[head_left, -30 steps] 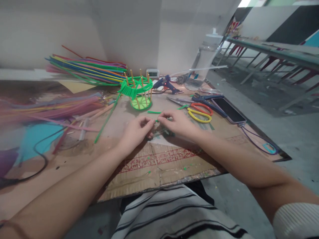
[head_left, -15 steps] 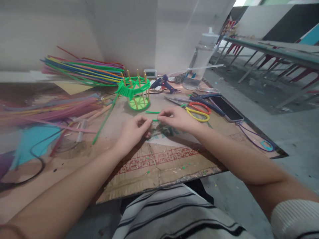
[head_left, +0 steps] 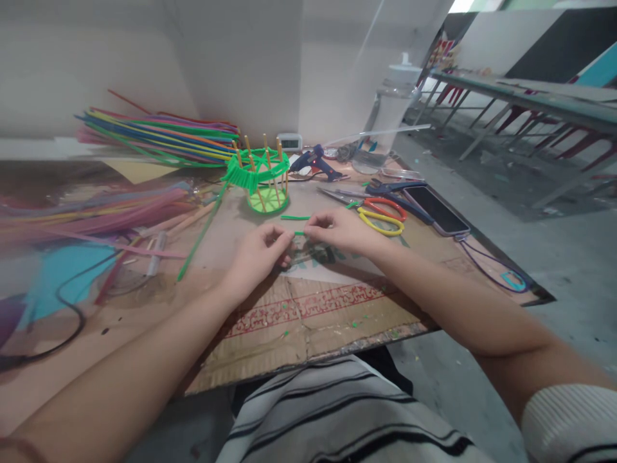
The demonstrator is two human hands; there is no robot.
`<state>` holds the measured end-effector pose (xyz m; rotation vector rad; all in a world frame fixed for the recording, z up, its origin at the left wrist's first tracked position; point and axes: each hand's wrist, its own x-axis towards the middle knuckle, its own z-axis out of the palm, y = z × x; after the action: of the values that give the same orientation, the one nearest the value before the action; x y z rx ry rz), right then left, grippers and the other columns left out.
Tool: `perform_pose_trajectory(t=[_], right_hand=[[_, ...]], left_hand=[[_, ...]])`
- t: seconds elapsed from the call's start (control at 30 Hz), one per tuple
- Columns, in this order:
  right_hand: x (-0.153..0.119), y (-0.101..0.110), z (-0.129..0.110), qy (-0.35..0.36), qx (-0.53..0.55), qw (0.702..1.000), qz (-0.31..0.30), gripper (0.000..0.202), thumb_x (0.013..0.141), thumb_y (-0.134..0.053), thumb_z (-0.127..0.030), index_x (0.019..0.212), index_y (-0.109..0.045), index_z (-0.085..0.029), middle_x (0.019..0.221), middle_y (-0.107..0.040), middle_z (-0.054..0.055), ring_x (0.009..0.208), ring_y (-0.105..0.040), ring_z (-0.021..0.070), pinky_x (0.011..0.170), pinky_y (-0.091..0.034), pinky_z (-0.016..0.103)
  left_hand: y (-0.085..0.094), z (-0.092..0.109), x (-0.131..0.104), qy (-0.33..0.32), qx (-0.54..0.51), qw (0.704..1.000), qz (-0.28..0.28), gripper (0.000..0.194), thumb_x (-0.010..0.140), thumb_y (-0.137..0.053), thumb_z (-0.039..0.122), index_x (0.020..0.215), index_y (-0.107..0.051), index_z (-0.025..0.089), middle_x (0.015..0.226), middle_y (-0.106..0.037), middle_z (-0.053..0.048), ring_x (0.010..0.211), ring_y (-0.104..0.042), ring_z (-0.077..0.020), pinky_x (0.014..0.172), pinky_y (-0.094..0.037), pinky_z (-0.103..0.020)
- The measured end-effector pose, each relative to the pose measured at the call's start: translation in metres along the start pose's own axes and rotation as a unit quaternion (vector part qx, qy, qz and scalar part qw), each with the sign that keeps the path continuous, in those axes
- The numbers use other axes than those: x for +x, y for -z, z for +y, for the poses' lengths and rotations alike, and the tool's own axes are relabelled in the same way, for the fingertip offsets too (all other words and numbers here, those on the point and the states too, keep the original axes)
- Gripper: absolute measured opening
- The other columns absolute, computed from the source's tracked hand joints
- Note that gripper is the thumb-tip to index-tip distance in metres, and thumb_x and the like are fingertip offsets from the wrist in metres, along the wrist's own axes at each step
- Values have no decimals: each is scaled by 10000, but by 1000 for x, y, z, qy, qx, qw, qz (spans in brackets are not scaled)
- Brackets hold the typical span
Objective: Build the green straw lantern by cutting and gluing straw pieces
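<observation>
My left hand (head_left: 267, 252) pinches one end of a short green pipe cleaner (head_left: 299, 233), and my right hand (head_left: 337, 231) pinches its other end. Just behind, a second green piece (head_left: 295, 217) lies on the sheet, its right end near my right fingers. Beyond my hands stands a small round frame (head_left: 268, 200) with a green base, upright wooden sticks and a green band woven round them. From its left side a long green strip (head_left: 202, 235) slants down to the table.
Scissors with red and yellow handles (head_left: 383, 218), pliers (head_left: 402, 196) and a phone (head_left: 438, 211) lie at the right. Behind are a glue gun (head_left: 318, 162), a clear bottle (head_left: 380, 122) and a clock (head_left: 290, 141). Bundles of coloured pipe cleaners (head_left: 164, 136) lie at the left.
The view has shifted very slightly. Both hands keep their pinch on the short green piece in nearly the same place.
</observation>
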<state>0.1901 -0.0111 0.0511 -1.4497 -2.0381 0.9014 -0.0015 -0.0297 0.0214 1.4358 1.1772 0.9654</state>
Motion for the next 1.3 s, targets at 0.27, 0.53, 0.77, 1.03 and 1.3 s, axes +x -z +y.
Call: perform_pose_trajectory(t=[0.27, 0.53, 0.77, 1.03, 1.3], right_hand=[[2, -6, 10, 31, -57, 998, -13, 193, 918, -584, -307, 843, -706, -178, 743, -713, 15, 666, -603, 140, 631, -410, 257], [35, -6, 42, 135, -230, 957, 111, 192, 905, -632, -257, 1035, -729, -154, 989, -705, 106, 912, -594, 225, 848, -416, 342], [49, -3, 56, 165, -214, 959, 86, 196, 931, -602, -240, 1033, -741, -147, 1003, -659, 109, 961, -587, 220, 901, -428, 342], [41, 5, 67, 268, -209, 941, 7, 144, 914, -629, -206, 979, -757, -193, 986, -635, 79, 937, -580, 202, 871, -427, 333], [35, -4, 64, 299, -201, 925, 119, 103, 938, -543, -168, 924, -645, -162, 1017, -668, 125, 972, -587, 248, 877, -452, 382]], left_hand=[[6, -9, 7, -4, 49, 999, -21, 309, 812, -634, 474, 824, -629, 166, 679, -671, -22, 486, -573, -124, 475, -451, -230], [36, -10, 20, -103, 406, 908, 24, 278, 855, -571, 409, 728, -717, 210, 710, -723, -65, 639, -601, -215, 554, -322, -272], [39, -9, 19, -156, 465, 871, 24, 271, 907, -545, 371, 938, -747, 193, 940, -754, -118, 864, -659, -284, 734, -424, -327], [34, -7, 27, -200, 480, 854, 13, 253, 915, -530, 304, 961, -752, 190, 982, -744, -113, 919, -662, -282, 825, -473, -352], [6, 5, 59, -254, 605, 751, -73, 251, 897, -439, 69, 956, -676, 128, 969, -671, -117, 919, -637, -239, 804, -488, -339]])
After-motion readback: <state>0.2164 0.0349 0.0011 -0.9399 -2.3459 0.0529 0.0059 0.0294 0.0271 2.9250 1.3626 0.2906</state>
